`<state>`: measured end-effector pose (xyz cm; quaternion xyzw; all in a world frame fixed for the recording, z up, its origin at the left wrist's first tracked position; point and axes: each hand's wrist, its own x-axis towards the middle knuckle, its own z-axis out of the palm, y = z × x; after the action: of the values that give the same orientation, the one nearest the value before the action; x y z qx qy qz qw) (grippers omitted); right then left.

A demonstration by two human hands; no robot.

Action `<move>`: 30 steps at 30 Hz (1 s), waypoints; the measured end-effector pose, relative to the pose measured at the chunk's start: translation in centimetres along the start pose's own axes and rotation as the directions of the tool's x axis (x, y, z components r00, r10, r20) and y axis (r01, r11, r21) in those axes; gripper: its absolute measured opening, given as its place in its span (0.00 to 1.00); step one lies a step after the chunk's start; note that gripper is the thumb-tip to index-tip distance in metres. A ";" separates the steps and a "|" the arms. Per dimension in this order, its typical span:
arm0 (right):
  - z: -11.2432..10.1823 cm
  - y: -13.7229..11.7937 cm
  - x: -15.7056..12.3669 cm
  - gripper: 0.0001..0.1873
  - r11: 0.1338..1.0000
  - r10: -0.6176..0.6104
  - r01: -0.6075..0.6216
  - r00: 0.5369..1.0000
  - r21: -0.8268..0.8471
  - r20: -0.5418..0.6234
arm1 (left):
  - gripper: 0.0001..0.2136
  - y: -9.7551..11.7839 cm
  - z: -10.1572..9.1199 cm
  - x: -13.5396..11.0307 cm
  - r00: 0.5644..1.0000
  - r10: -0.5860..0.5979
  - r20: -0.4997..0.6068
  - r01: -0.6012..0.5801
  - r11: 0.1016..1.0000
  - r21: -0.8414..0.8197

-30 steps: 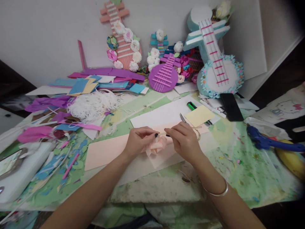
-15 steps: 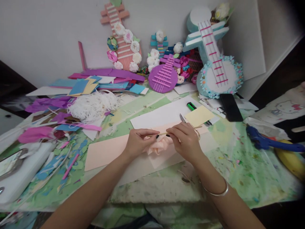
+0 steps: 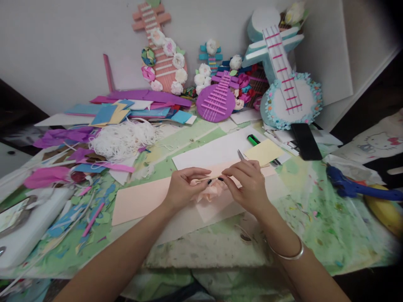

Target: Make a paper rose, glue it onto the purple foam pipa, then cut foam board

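Note:
My left hand and my right hand are close together over the middle of the table. Each pinches a thin pale-yellow stick between thumb and fingers; it runs nearly level from one hand to the other. Just below the stick, crumpled peach paper, petal-like in shape, shows between the hands; whether it is joined to the stick I cannot tell. A long peach sheet lies flat beneath. Partly behind my right hand are scissors, with one blade tip showing.
Behind lie a white sheet, a yellow card, a green cutter and a black phone. Tangled white string is at left, a blue glue gun at right. Model lutes, one purple, lean on the wall.
My fingers have shifted slightly along the stick, with the right hand a little further right. The peach paper has turned a little. The rest of the table looks the same.

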<state>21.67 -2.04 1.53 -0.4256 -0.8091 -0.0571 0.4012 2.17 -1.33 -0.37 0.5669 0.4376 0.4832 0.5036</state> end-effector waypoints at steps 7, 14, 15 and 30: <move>-0.4 -0.4 0.1 0.03 1.000 0.009 -0.009 1.000 -0.020 0.001 | 0.08 0.4 0.0 0.0 0.999 0.028 -0.027 -0.026 0.997 0.071; -0.5 -0.6 0.2 0.11 0.989 0.049 -0.049 0.999 -0.143 0.002 | 0.06 0.7 0.2 -0.5 0.992 0.121 -0.031 -0.117 0.985 0.129; -0.5 -0.6 0.2 0.12 0.988 0.057 -0.056 0.998 -0.146 0.003 | 0.06 0.8 0.3 -0.5 0.989 0.145 -0.029 -0.140 0.981 0.137; -0.6 -1.1 0.4 0.17 0.991 0.101 -0.103 0.995 -0.085 -0.023 | 0.06 0.6 0.5 -1.0 0.929 0.369 0.007 -0.359 0.899 0.249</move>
<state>21.06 -2.76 2.53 -0.4828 -0.7793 -0.0754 0.3923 2.53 -2.42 0.10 0.6867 0.3905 0.5223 0.3212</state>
